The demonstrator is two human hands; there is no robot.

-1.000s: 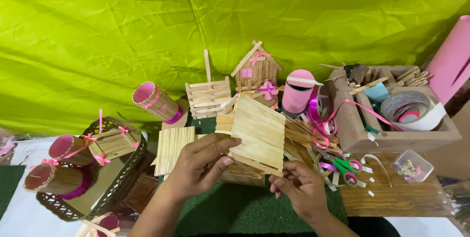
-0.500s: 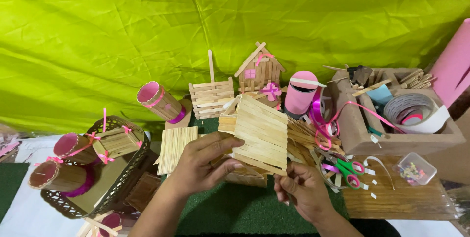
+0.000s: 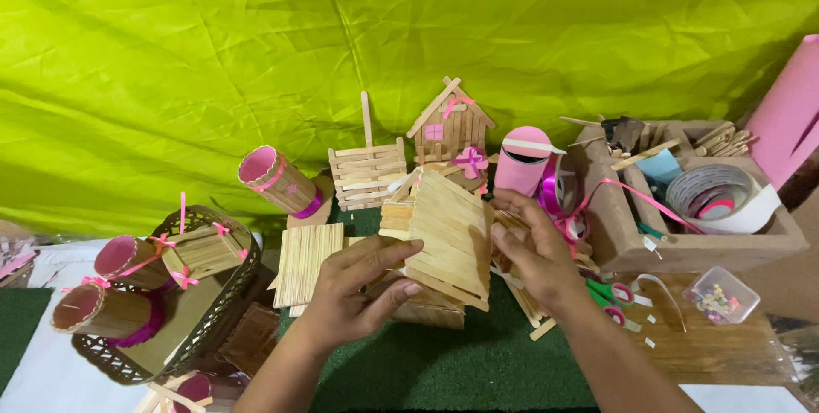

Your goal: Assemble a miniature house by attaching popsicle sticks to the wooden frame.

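Both hands hold one flat panel of glued pale wooden craft sticks (image 3: 448, 238), tilted, just in front of the small stick-built house with pink bow (image 3: 452, 127). Left hand (image 3: 354, 289): fingers pinch the panel's lower left edge, grip closed on it. Right hand (image 3: 533, 251): fingers press its right edge. Step judged: fitting the panel onto the stick structure (image 3: 426, 306) beneath; next move needs square alignment.

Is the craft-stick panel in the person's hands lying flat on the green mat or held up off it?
Held up and tilted: the craft-stick panel slants above the green mat, with the left hand and right hand at its edges.
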